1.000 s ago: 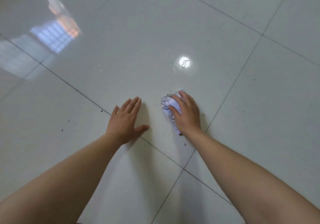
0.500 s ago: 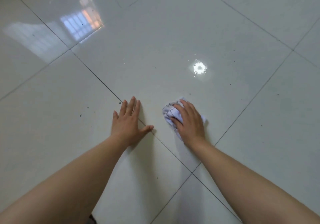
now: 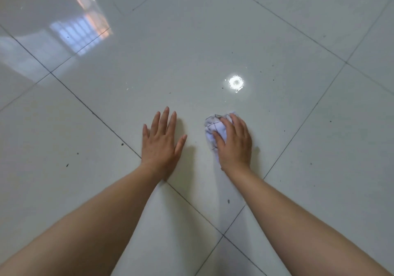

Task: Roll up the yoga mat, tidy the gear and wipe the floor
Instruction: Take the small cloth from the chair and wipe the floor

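Note:
A crumpled white cloth (image 3: 213, 129) with thin dark lines lies bunched on the glossy white tile floor (image 3: 213, 41). My right hand (image 3: 233, 143) presses down on it, fingers curled over the top and thumb against its left side; most of the cloth is hidden under the palm. My left hand (image 3: 161, 143) lies flat on the floor about a hand's width to the left, fingers straight and spread, holding nothing. No yoga mat or other gear is in view.
Dark grout lines cross the floor and meet at a junction (image 3: 222, 235) between my forearms. Small dark specks (image 3: 122, 144) dot the tiles. A round lamp glare (image 3: 236, 82) and a window reflection (image 3: 81, 32) shine on the floor ahead.
My right hand has slid the cloth forward over the tile, away from the grout junction. My left hand has shifted forward too, still flat. The view has swung a little.

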### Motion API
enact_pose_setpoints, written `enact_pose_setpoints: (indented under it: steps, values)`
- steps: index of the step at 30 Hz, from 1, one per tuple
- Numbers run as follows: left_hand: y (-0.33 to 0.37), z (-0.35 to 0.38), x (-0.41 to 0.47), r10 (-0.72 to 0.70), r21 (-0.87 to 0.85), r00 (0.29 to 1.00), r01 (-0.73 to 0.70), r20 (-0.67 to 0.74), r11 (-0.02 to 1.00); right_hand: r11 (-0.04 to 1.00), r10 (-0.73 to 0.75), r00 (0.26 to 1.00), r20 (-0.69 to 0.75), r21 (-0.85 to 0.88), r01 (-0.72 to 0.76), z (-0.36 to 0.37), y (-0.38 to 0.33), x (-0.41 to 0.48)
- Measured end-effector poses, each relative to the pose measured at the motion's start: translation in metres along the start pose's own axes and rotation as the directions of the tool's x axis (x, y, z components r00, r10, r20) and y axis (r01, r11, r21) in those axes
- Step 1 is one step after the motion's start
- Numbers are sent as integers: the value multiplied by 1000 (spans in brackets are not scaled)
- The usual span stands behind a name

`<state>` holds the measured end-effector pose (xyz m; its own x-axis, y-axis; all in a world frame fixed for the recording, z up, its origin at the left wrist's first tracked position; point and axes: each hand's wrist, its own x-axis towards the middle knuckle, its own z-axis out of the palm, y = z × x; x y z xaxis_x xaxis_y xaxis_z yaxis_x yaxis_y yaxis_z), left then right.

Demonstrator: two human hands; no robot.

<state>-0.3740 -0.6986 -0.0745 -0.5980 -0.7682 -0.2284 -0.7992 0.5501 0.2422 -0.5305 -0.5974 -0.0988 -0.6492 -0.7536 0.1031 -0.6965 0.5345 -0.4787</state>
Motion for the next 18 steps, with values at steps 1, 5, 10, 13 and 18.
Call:
enact_pose_setpoints:
  steps: [1,5,10,13,18]
  values:
    - [8,0,11,5,-1,1000,-5,-8,1000,999,49,999,-23,3,-48,1,4,13]
    - [41,3,56,-33,-49,999,32,-22,998,977,211,974,-81,32,-209,7,9,70]
    - [49,14,73,-131,-36,989,129,-65,991,998,-42,999,-26,42,43,7,11,82]
    - [49,15,75,-132,-42,986,128,-98,991,990,-136,990,-26,45,137,2,28,72]
    - [48,15,77,-132,-43,985,128,-113,991,990,122,984,-130,83,-112,14,14,144]
